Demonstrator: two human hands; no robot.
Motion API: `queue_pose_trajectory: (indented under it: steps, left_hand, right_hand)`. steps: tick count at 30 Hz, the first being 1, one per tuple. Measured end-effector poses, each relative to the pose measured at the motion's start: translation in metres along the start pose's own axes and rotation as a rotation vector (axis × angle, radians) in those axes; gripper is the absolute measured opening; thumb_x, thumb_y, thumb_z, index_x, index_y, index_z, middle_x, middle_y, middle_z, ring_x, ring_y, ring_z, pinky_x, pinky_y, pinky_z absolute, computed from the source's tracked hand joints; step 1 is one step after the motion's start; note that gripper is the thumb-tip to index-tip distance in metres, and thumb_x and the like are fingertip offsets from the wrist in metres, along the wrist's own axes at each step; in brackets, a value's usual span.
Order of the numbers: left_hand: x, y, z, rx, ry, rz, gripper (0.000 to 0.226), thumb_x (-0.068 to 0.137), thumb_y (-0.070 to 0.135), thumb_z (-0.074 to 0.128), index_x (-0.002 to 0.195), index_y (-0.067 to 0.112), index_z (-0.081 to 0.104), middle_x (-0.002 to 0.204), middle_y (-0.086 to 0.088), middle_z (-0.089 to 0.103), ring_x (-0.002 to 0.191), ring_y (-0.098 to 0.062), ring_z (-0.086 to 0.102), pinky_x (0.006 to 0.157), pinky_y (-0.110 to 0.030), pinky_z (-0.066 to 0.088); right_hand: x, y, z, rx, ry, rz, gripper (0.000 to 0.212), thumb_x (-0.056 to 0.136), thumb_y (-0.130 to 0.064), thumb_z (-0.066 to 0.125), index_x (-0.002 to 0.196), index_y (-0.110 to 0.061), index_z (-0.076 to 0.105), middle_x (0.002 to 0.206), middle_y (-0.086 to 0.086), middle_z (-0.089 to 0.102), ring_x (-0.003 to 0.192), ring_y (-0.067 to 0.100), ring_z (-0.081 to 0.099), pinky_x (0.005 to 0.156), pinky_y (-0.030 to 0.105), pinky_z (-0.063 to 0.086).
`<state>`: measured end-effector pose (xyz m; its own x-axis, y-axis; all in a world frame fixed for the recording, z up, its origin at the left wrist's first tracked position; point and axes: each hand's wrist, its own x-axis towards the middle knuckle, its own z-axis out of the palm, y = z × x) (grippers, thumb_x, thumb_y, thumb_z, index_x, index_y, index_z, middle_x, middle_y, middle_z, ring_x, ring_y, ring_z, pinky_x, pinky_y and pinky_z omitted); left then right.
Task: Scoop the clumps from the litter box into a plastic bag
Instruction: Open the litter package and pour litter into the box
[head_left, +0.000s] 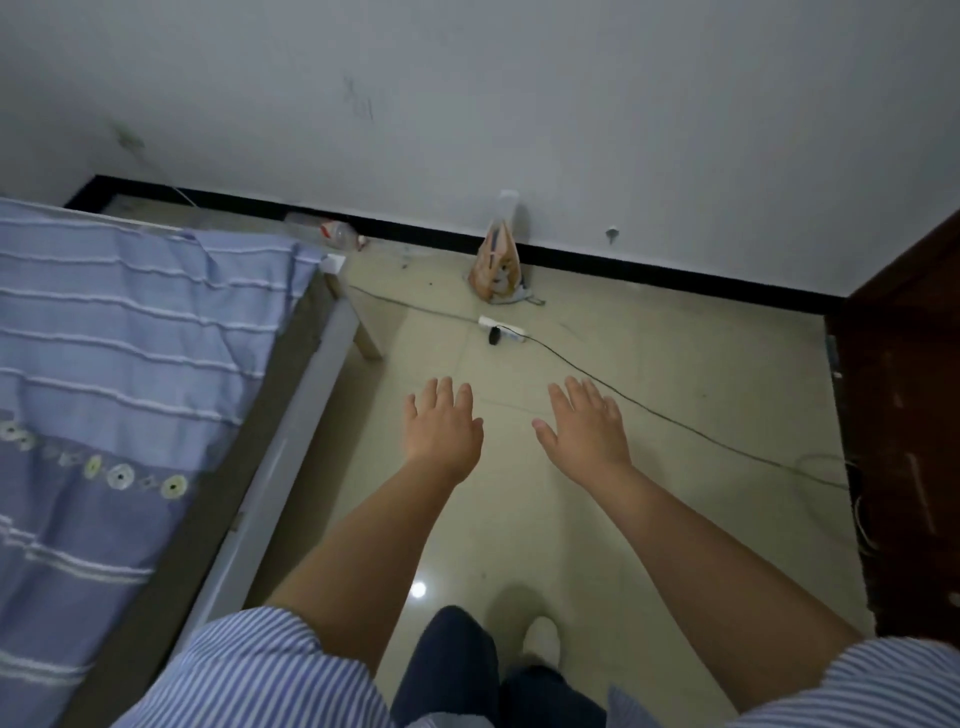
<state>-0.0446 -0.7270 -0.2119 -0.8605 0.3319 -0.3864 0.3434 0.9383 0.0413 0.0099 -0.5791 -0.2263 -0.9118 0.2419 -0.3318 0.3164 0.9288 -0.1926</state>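
Observation:
My left hand and my right hand are stretched out in front of me above the tiled floor, palms down, fingers straight and spread, holding nothing. An orange and white bag with a cat picture leans against the wall's black baseboard, well beyond both hands. No litter box or scoop is in view.
A bed with a blue striped cover fills the left side. A white power strip lies on the floor, with a black cable running right toward a dark wooden cabinet. A plastic bottle lies by the baseboard.

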Motion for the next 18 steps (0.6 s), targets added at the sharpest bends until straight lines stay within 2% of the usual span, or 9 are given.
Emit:
queue_pose_trajectory:
  steps: [5, 8, 10, 11, 12, 13, 16, 17, 18]
  left_hand:
    - [0.119, -0.026, -0.04, -0.017, -0.014, -0.03, 0.053, 0.101, 0.034, 0.027, 0.149, 0.014, 0.015, 0.158, -0.008, 0.009, 0.146, -0.025, 0.005, 0.118, -0.042, 0.009]
    - [0.192, -0.046, -0.064, -0.012, -0.013, -0.003, 0.052, 0.1, 0.034, 0.028, 0.147, 0.014, 0.018, 0.157, -0.007, 0.012, 0.146, -0.025, 0.008, 0.117, -0.042, 0.012]
    - [0.241, -0.06, -0.082, 0.008, -0.015, 0.021, 0.051, 0.1, 0.035, 0.028, 0.146, 0.014, 0.02, 0.156, -0.007, 0.015, 0.145, -0.024, 0.009, 0.117, -0.042, 0.013]
    - [0.266, -0.066, -0.092, 0.019, -0.021, 0.027, 0.05, 0.1, 0.034, 0.029, 0.145, 0.014, 0.022, 0.155, -0.007, 0.017, 0.145, -0.024, 0.011, 0.116, -0.041, 0.014]
    - [0.29, -0.072, -0.102, 0.028, -0.024, 0.028, 0.049, 0.1, 0.034, 0.03, 0.144, 0.014, 0.024, 0.153, -0.008, 0.02, 0.144, -0.025, 0.013, 0.116, -0.041, 0.015]
    - [0.312, -0.076, -0.111, 0.033, -0.032, 0.027, 0.047, 0.1, 0.034, 0.03, 0.142, 0.013, 0.027, 0.151, -0.008, 0.023, 0.143, -0.025, 0.015, 0.116, -0.041, 0.017]
    - [0.372, -0.08, -0.132, 0.049, -0.076, 0.054, 0.046, 0.099, 0.033, 0.031, 0.141, 0.012, 0.028, 0.15, -0.008, 0.024, 0.142, -0.026, 0.017, 0.115, -0.041, 0.018]
    - [0.393, -0.079, -0.136, 0.058, -0.087, 0.071, 0.047, 0.099, 0.033, 0.031, 0.142, 0.012, 0.027, 0.151, -0.008, 0.023, 0.142, -0.025, 0.016, 0.115, -0.041, 0.018]
    - [0.414, -0.077, -0.14, 0.065, -0.101, 0.09, 0.048, 0.099, 0.033, 0.03, 0.143, 0.012, 0.026, 0.152, -0.008, 0.022, 0.143, -0.025, 0.014, 0.116, -0.041, 0.017]
  right_hand:
    - [0.132, -0.018, -0.037, -0.039, 0.024, -0.058, 0.056, 0.098, -0.04, 0.03, 0.146, -0.014, 0.02, 0.156, 0.007, 0.014, 0.145, 0.024, 0.008, 0.117, 0.041, 0.011]
    - [0.208, -0.032, -0.056, -0.071, 0.05, -0.037, 0.054, 0.097, -0.039, 0.033, 0.144, -0.012, 0.026, 0.152, 0.009, 0.023, 0.142, 0.025, 0.018, 0.114, 0.041, 0.019]
    - [0.257, -0.038, -0.065, -0.03, 0.115, -0.031, 0.05, 0.093, -0.033, 0.042, 0.133, -0.004, 0.044, 0.137, 0.019, 0.044, 0.13, 0.033, 0.04, 0.102, 0.043, 0.036]
    - [0.279, -0.041, -0.071, 0.009, 0.152, -0.041, 0.044, 0.087, -0.027, 0.051, 0.12, 0.002, 0.055, 0.121, 0.024, 0.055, 0.116, 0.038, 0.052, 0.091, 0.044, 0.044]
    - [0.301, -0.042, -0.075, 0.042, 0.179, -0.046, 0.038, 0.082, -0.021, 0.059, 0.109, 0.006, 0.061, 0.108, 0.026, 0.06, 0.103, 0.041, 0.058, 0.082, 0.045, 0.048]
    - [0.319, -0.042, -0.079, 0.064, 0.169, -0.034, 0.034, 0.08, -0.017, 0.063, 0.105, 0.007, 0.062, 0.104, 0.025, 0.061, 0.099, 0.042, 0.06, 0.08, 0.045, 0.048]
    - [0.368, -0.036, -0.096, 0.027, 0.072, 0.035, 0.039, 0.092, -0.024, 0.047, 0.123, -0.001, 0.052, 0.123, 0.017, 0.053, 0.117, 0.033, 0.049, 0.095, 0.039, 0.041]
    - [0.385, -0.031, -0.096, 0.022, 0.088, 0.048, 0.039, 0.093, -0.028, 0.042, 0.121, -0.002, 0.053, 0.12, 0.015, 0.054, 0.114, 0.032, 0.05, 0.093, 0.038, 0.042]
    - [0.404, -0.025, -0.095, 0.038, 0.123, 0.058, 0.04, 0.09, -0.029, 0.038, 0.11, -0.002, 0.059, 0.108, 0.015, 0.059, 0.102, 0.033, 0.057, 0.083, 0.039, 0.047]
